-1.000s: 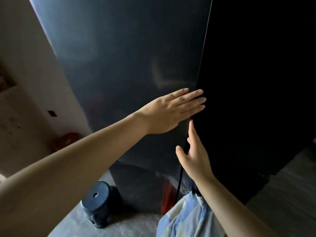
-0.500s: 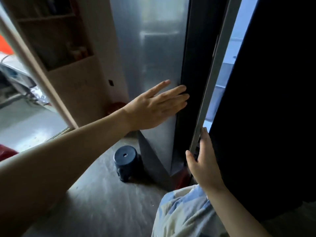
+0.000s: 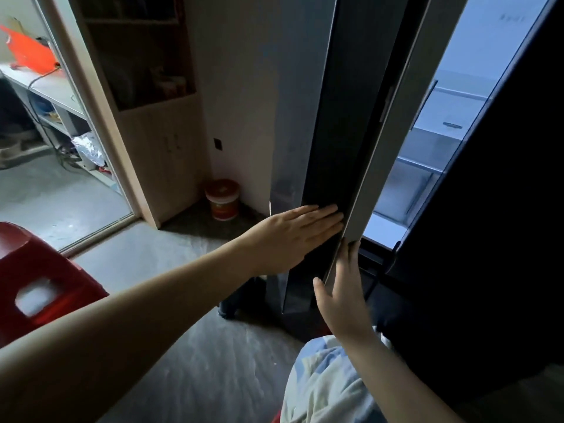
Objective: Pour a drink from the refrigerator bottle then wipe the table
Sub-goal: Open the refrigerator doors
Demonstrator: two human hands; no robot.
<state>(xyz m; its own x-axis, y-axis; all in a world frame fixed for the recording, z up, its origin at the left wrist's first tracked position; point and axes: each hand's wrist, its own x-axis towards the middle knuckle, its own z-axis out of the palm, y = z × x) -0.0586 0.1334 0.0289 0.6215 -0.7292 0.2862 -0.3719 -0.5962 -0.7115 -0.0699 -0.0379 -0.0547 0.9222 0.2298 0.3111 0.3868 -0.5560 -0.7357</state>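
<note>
Fingertips of right hand (image 3: pixel 345 291) curl unseen behind refrigerator door (image 3: pixel 335 117).

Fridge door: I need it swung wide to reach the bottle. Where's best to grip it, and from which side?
Grip the fridge door by its pale free edge, coming from the lit opening side, fingers hooked round it as the right hand does. Its dark front, where the left hand lies flat, looks smooth and offers no hold.
</note>
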